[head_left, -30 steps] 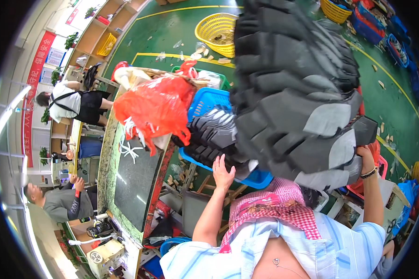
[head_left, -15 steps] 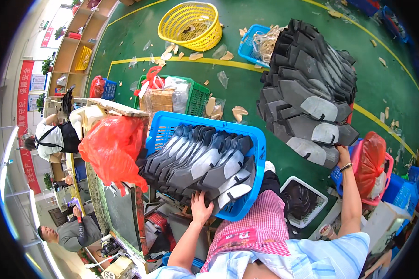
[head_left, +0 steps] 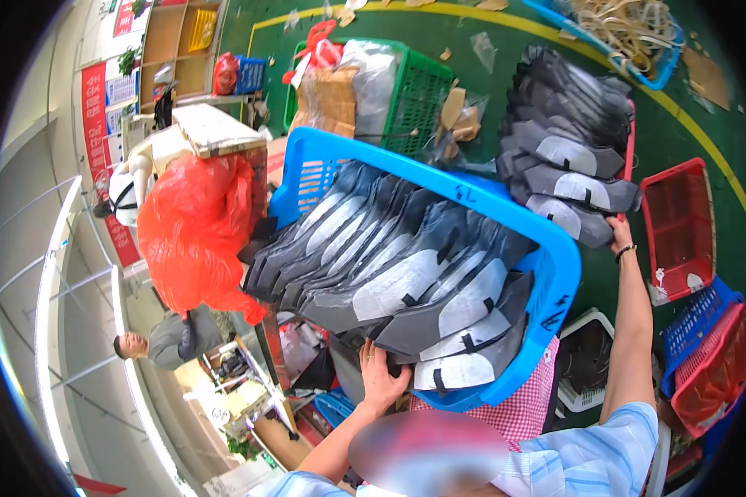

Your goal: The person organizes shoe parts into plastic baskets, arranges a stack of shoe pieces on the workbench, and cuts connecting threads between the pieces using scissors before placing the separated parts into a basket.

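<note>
A blue basket [head_left: 559,290] before me holds a slanting row of dark grey cut pieces [head_left: 389,294] with pale grey patches and small black tabs. At their near edge is my left hand [head_left: 381,381], its fingers stretched up against the pieces, the tips partly hidden. Ahead on the right, a second stack of the same dark grey pieces [head_left: 568,157] shows a red rim along its right side. My right hand [head_left: 622,236] is closed at the right end of the lowest pieces there; its fingers are mostly covered, so the grip itself is hard to see.
A red plastic bag [head_left: 195,228] bulges left of the blue basket. Beyond stand a green crate [head_left: 423,103] and a blue tray [head_left: 663,70] of beige strips. On the right are a red crate [head_left: 680,228] and stacked baskets [head_left: 704,348]. Two people are at the left.
The view has shifted, so the blue basket looks larger and nearer. The right-hand stack appears smaller, and a red crate now shows beside it. Both hands stay at the pieces.
</note>
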A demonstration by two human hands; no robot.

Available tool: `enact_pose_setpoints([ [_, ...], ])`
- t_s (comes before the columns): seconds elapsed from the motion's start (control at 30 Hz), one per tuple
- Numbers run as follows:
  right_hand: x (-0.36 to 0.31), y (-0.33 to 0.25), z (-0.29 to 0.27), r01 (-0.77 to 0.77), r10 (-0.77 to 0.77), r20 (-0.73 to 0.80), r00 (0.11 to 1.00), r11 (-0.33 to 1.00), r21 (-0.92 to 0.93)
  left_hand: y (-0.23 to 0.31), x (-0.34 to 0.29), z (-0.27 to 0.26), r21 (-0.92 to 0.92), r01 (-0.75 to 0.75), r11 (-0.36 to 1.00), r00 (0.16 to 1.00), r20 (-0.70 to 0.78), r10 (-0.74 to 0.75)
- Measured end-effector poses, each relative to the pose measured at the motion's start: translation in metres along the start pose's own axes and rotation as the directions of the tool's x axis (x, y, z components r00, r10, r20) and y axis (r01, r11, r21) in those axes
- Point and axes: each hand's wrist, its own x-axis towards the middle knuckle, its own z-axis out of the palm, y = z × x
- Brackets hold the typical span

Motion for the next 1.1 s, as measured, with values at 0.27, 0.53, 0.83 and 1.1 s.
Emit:
enact_pose_setpoints([
  [0.27,-0.009,-0.052,-0.060,-0.230,0.030,-0.370,0.928,0.830,-0.509,-0.017,0.010,-0.015,-0.323,0.047,0.945,0.999,0.028,-0.040],
  [0.53,-0.337,-0.242,0.142,0.737,-0.794,0.177,0.581,0.422,-0.528,-0.100,0.059,-0.084,-0.974,0.092,0.206,0.856,-0.028,-0.516],
  [0.83,-0.478,-0.123,0.370,0.549,-0.372,0.481,0.794,0.096,-0.831,-0.088,0.080,-0.115,-0.816,-0.182,0.548,0.813,-0.438,-0.383],
  [1.1,-0.474,-0.101,0.398,0.386,-0.364,0.371,0.854,-0.033,-0.922,-0.074,0.100,-0.134,-0.724,-0.227,0.652,0.916,-0.386,-0.110],
])
